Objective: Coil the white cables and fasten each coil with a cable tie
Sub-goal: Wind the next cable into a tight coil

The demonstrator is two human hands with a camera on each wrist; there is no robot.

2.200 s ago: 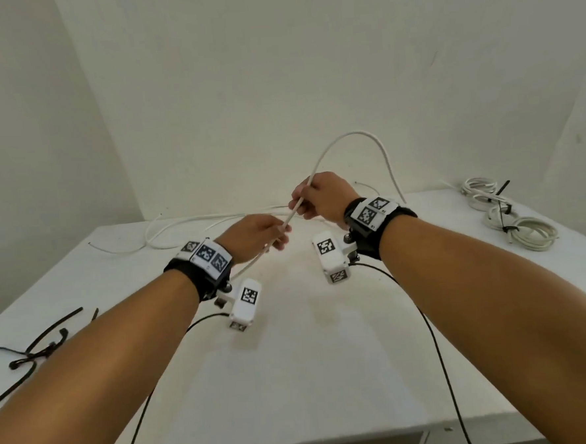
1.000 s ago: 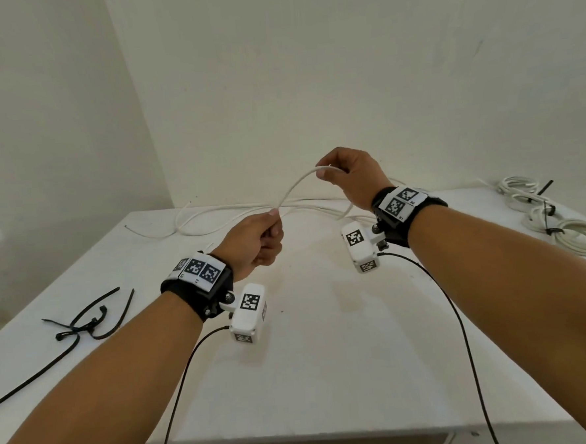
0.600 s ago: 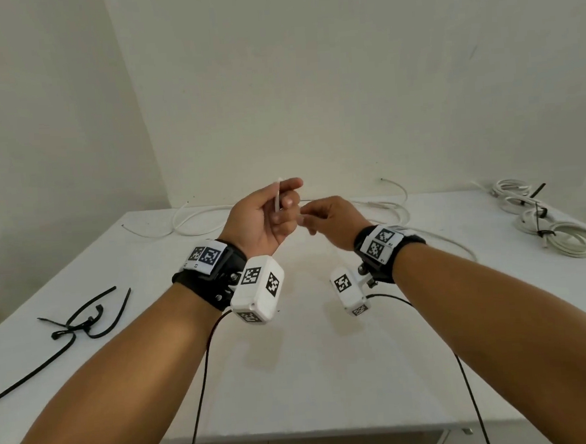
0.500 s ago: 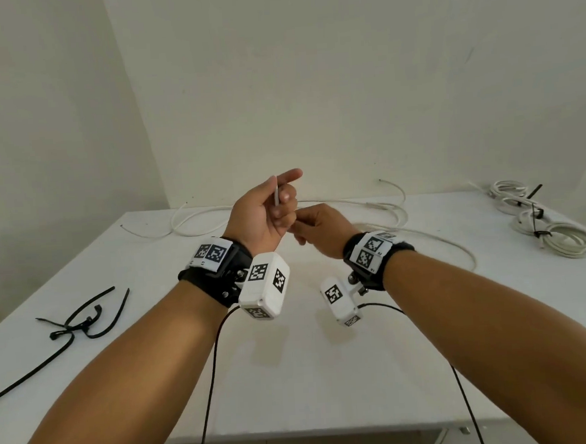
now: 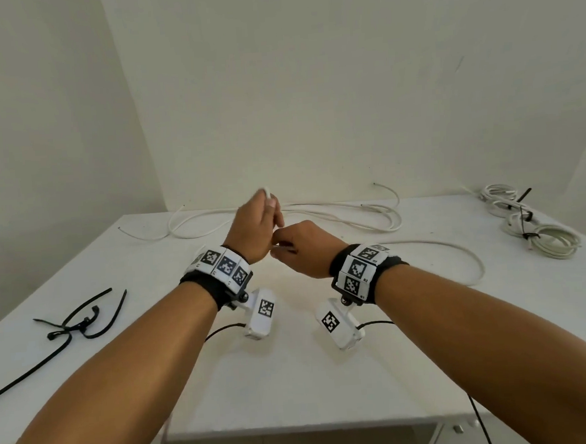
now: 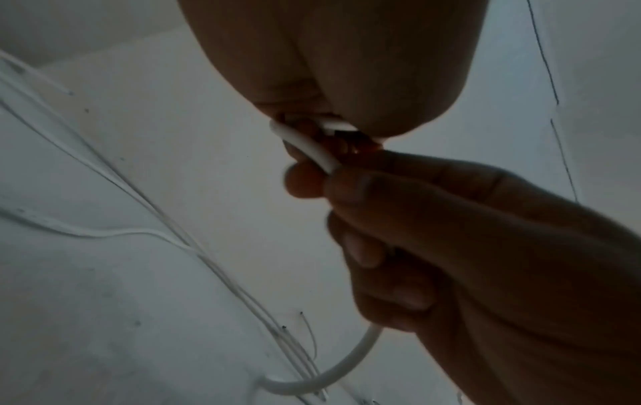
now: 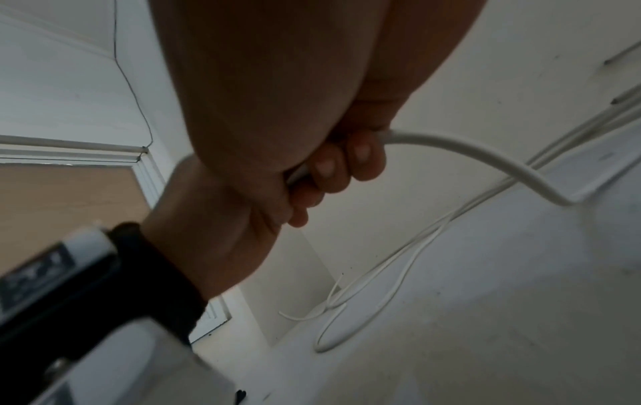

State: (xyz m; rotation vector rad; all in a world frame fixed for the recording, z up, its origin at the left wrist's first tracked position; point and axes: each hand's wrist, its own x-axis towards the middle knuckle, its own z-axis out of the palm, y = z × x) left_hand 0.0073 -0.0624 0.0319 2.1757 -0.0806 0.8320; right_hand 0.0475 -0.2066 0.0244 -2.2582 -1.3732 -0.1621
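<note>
Both hands meet above the bench [image 5: 294, 376]. The left hand [image 5: 256, 229] has its fingers [image 7: 341, 167] curled round one end of the white cable [image 7: 485, 156]; the right hand [image 5: 307, 246] pinches it just below those fingers. This looks like the start of the first loop. Next, the right hand likely needs to slide outward and bring slack back to the left fingers. Beyond the fingers the cable lies tangled with other loose cables [image 5: 335, 212], which may snag. Ties [image 5: 75, 324] lie well left; tied coils [image 5: 532, 231] far right.
</note>
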